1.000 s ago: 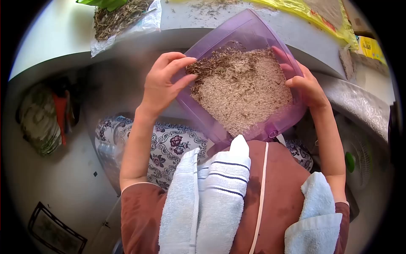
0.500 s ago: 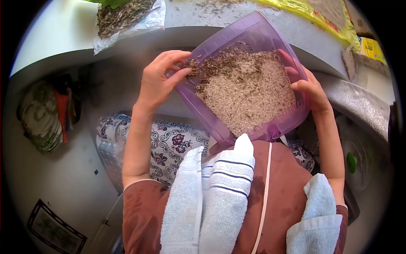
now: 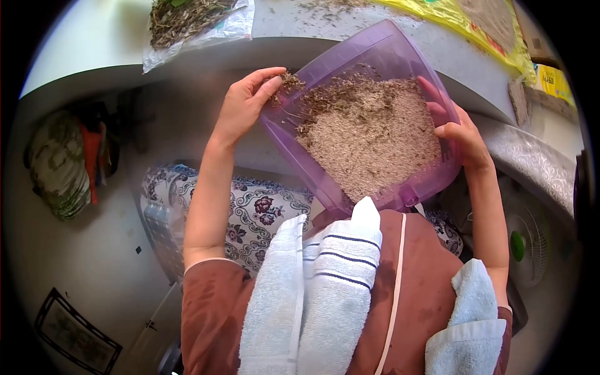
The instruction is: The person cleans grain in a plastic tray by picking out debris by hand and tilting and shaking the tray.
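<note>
A translucent purple plastic tub (image 3: 350, 50) is tilted in front of my chest. Inside it lies a bed of pale beige grain (image 3: 375, 137), with dark, dry husks (image 3: 350, 87) gathered along its upper left part. My right hand (image 3: 462, 137) grips the tub's right side, thumb inside the rim and the other fingers seen through the plastic. At the tub's left corner, my left hand (image 3: 245, 103) pinches a small clump of husks (image 3: 289, 81) between thumb and fingers.
On the white counter ahead are a plastic bag of dry husks (image 3: 187, 24), scattered bits, and a yellow bag (image 3: 512, 59). A flower-patterned cloth (image 3: 256, 212) covers something below. A fan (image 3: 525, 244) stands low on the right. Towels (image 3: 337, 275) hang over my chest.
My left hand has risen slightly at the tub's corner, and the clump of husks at its fingertips is higher. My right hand keeps its grip on the tub.
</note>
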A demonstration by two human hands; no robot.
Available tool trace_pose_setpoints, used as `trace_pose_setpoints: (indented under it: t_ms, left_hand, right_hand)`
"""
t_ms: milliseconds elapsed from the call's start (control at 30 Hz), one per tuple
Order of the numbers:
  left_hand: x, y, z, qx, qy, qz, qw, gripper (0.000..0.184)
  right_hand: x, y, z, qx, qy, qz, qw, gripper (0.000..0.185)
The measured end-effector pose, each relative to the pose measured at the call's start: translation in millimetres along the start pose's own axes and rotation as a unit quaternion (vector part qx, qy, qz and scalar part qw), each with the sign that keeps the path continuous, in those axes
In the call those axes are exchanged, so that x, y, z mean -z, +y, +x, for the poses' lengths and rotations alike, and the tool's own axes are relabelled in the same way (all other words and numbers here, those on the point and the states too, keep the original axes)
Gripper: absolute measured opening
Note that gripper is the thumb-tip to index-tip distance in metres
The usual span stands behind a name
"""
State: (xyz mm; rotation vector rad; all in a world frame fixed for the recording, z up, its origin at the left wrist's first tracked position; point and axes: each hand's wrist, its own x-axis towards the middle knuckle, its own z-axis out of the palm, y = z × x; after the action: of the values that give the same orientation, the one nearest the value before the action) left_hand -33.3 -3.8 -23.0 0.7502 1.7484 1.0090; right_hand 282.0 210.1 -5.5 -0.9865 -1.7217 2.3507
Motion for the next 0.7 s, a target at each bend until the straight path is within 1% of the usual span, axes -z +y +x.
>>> trace_pose_setpoints:
  t_ms: [33,67,100,133,167,267,367,400,500,600,700]
  left_hand:
    - [1.6,-3.8,0.4,0.001,0.008,-0.035,0.999,0.044]
    - [1.4,-7.7,-0.2,-0.022,0.043,-0.003,0.999,0.049]
    - [1.2,-6.4,-2.3,-0.069,0.088,0.145,0.983,0.053]
    - [0.5,-3.1,-6.2,-0.115,0.130,0.290,0.941,0.058]
    - [-0.9,0.6,-9.8,-0.157,0.168,0.427,0.875,0.062]
    - [-21.8,18.7,-14.3,-0.181,0.089,0.321,0.925,0.072]
    - [-38.4,27.3,-9.7,-0.153,0.037,0.276,0.948,0.077]
    - [-42.3,27.9,-7.7,-0.172,0.049,0.281,0.943,0.071]
    - [-40.8,24.0,-3.6,-0.147,0.050,0.249,0.956,0.059]
    - [-33.8,16.4,-1.7,-0.077,0.040,0.114,0.990,0.048]
    - [-28.3,12.6,0.1,-0.050,0.006,-0.022,0.998,0.049]
  right_hand:
    - [0.5,0.2,0.0,0.000,-0.004,0.001,1.000,0.082]
    - [0.5,0.1,0.1,-0.001,-0.008,0.002,1.000,0.082]
    - [0.2,0.0,0.3,0.004,-0.006,-0.001,1.000,0.082]
    - [0.1,-0.2,0.5,0.009,-0.003,-0.004,1.000,0.082]
    - [0.2,-0.4,0.3,0.013,0.000,-0.008,1.000,0.082]
    - [2.2,-2.0,-0.1,-0.003,-0.012,-0.025,1.000,0.082]
    - [1.2,-3.0,0.5,0.007,-0.016,-0.018,1.000,0.082]
    - [1.7,-3.5,0.6,0.010,-0.019,-0.020,1.000,0.082]
    - [2.0,-5.6,0.3,0.013,-0.024,-0.021,0.999,0.081]
    - [1.2,-6.1,0.0,0.008,-0.025,-0.011,1.000,0.081]
    - [0.9,-6.5,0.3,0.004,-0.024,-0.011,1.000,0.080]
